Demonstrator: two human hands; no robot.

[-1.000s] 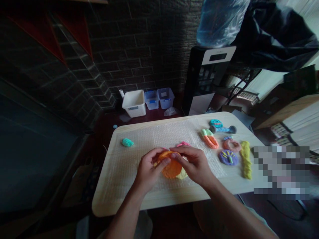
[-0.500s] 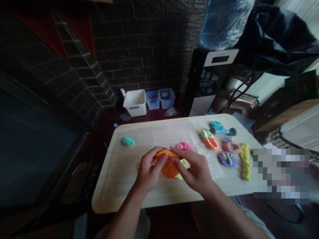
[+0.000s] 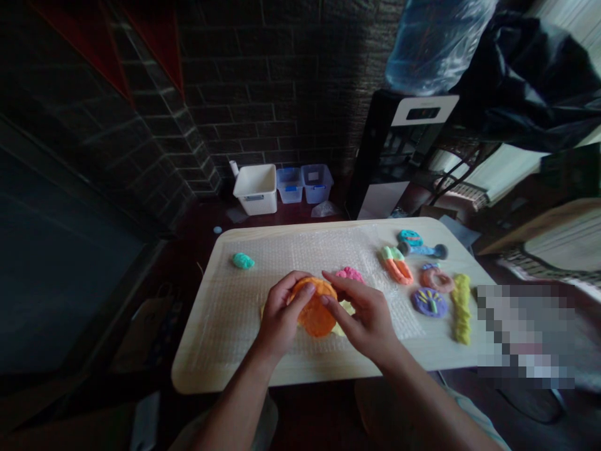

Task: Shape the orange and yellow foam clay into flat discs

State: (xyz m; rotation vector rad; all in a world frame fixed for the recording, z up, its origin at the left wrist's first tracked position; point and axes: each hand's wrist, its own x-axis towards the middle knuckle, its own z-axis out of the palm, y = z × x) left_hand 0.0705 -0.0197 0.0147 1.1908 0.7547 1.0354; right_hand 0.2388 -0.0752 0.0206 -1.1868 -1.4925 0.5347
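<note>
Between my two hands is a flattened orange piece of modelling clay (image 3: pixel 317 318), with a thicker rolled edge along its top. My left hand (image 3: pixel 285 310) grips its left side, thumb in front and fingers behind. On the other side my right hand (image 3: pixel 364 310) pinches its right edge with thumb and fingers. Pale yellow clay (image 3: pixel 348 309) lies on the bubble wrap beneath, partly hidden by the hands and the orange piece. Just beyond my right hand sits a pink clay lump (image 3: pixel 350 274). A teal clay lump (image 3: pixel 243 260) rests farther left.
Bubble wrap (image 3: pixel 225 313) covers much of the wooden table (image 3: pixel 225 380). On the right lie an orange-and-green clay loop (image 3: pixel 397 265), a purple clay disc (image 3: pixel 429 302), a yellow-green clay strip (image 3: pixel 461 308) and a blue clay dumbbell (image 3: pixel 422 250). Beyond stand a white bin (image 3: pixel 256 189) and a water dispenser (image 3: pixel 399 150).
The camera view has shifted slightly. Both hands keep hold of the orange clay in nearly the same place, its upper face now showing a little more.
</note>
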